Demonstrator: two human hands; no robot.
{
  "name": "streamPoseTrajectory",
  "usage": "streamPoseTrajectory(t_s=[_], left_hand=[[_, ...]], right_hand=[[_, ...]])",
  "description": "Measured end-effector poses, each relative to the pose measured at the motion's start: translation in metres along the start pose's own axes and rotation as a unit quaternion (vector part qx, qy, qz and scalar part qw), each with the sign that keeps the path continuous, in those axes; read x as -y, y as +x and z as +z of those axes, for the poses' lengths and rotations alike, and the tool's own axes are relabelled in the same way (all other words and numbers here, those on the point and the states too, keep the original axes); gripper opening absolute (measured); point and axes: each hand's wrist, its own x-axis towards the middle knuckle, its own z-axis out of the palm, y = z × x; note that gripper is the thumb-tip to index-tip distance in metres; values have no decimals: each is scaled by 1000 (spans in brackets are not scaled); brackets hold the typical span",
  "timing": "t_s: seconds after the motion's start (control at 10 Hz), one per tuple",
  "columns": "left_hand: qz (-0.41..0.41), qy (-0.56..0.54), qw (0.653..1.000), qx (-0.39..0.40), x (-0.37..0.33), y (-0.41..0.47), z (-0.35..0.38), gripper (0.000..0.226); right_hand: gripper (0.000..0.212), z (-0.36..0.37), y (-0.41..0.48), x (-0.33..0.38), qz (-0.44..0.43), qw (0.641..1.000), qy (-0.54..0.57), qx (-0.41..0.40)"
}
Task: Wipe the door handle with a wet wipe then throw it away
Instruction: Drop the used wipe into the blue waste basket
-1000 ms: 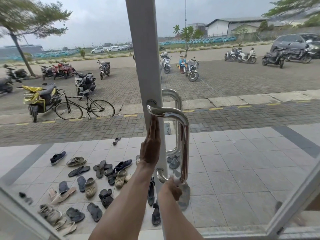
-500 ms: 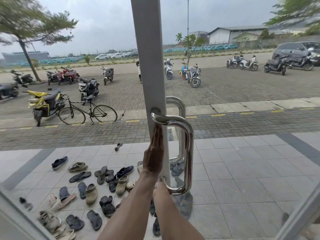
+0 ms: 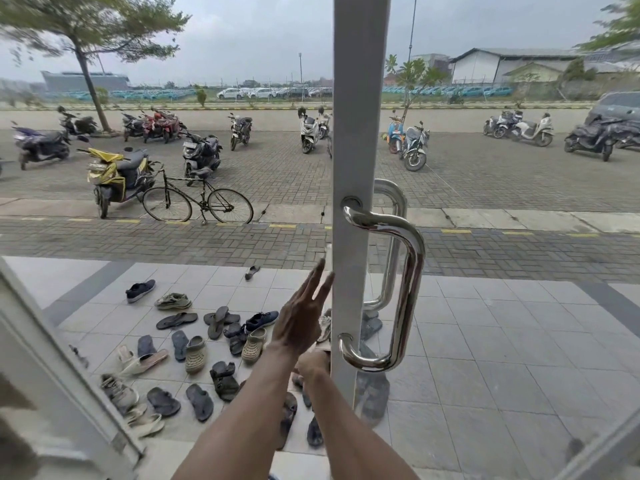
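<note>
Right hand [image 3: 313, 367] grip curled, contents hidden behind door frame [image 3: 353, 168], can't tell if wipe is in it. Left hand [image 3: 299, 320] grip spread flat against frame edge. Chrome door handle [image 3: 407, 289] at 3 o'clock of both. Beyond: tiled floor [image 3: 485, 341], scattered sandals [image 3: 194, 355], bicycle [image 3: 197, 200], motorbikes [image 3: 117, 174].

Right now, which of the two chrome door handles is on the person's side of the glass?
The larger, brighter handle, mounted in front of the white door frame; the other handle shows dimmer through the glass.
</note>
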Motion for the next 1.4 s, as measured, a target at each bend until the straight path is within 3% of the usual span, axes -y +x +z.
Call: streamPoseTrajectory(t_s=[0.1, 0.2, 0.3, 0.4, 0.5, 0.6, 0.7, 0.8, 0.9, 1.0, 1.1, 1.2, 1.4], left_hand=[[-59, 9, 998, 5, 24, -38, 4, 98], [-180, 2, 982, 65, 55, -84, 14, 88], [-327, -92, 934, 115, 71, -119, 22, 70], [-463, -236, 847, 110, 101, -166, 55, 51], [-558, -356, 744, 92, 130, -219, 109, 39], [-621, -405, 667, 70, 146, -269, 170, 31], [-644, -414, 640, 67, 169, -330, 253, 30], [-652, -390, 646, 78, 195, -391, 333, 34], [-599, -303, 728, 137, 224, -450, 416, 27], [-529, -178, 790, 255, 251, -491, 475, 15], [-481, -82, 805, 338, 276, -530, 529, 18], [-467, -44, 797, 381, 288, -558, 565, 25], [-456, -49, 797, 393, 295, -578, 599, 25]], right_hand=[[30, 10, 4, -11, -37, 999, -35, 11], [42, 26, 8, -34, -51, 989, -137, 36], [35, 36, 26, -56, -70, 977, -199, 35], [22, 47, 54, -102, -50, 967, -237, 83], [24, 53, 63, -147, -53, 952, -278, 116], [24, 56, 102, -216, -43, 937, -321, 129], [23, 56, 158, -303, -37, 918, -371, 136], [13, 54, 228, -400, -40, 885, -437, 153], [7, 56, 271, -486, -70, 834, -516, 186], [13, 61, 317, -561, -105, 724, -635, 248], [23, 67, 358, -626, -123, 663, -686, 274], [31, 69, 372, -659, -111, 619, -723, 285], [46, 63, 394, -687, -62, 612, -737, 280]])
